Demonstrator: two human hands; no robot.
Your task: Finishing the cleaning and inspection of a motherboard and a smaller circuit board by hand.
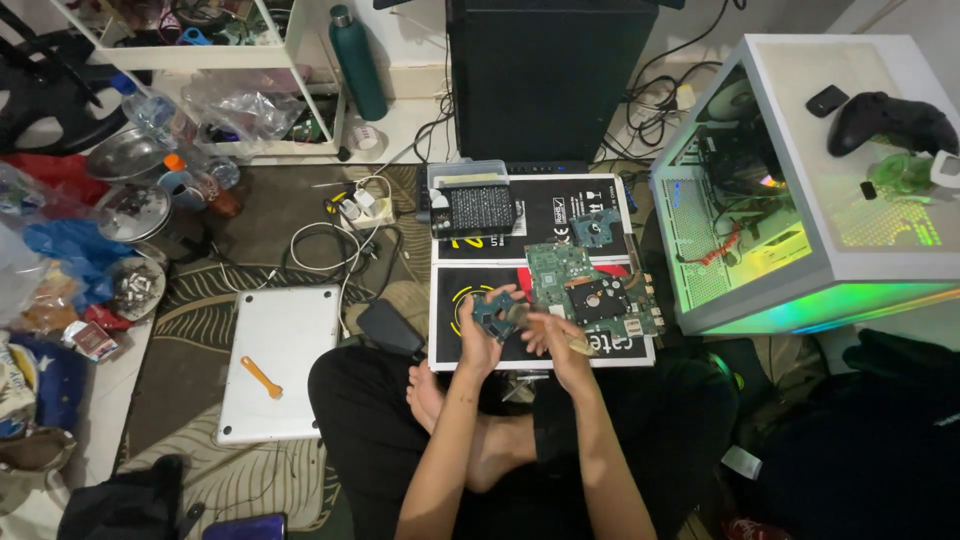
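Seated cross-legged on the floor, over a black rectangular work mat (pixel 500 355). Left hand (pixel 478 340) raised above the mat's near edge, grip pinching a small blue-grey circuit board (pixel 494 308) by its lower rim, board tilted up toward the face. Right hand (pixel 556 338) just beside it, grip pressed together around a slim pale tool (pixel 578 345), seemingly a brush handle, tip toward the board. Behind both, flat on the mat, a larger green laptop motherboard (pixel 578 290) with a dark square component. Probably best done with light strokes, board held by its edges only, away from chips and connectors. To the left, a silver laptop lid (pixel 285 340) carrying an orange plastic pry tool (pixel 262 378).
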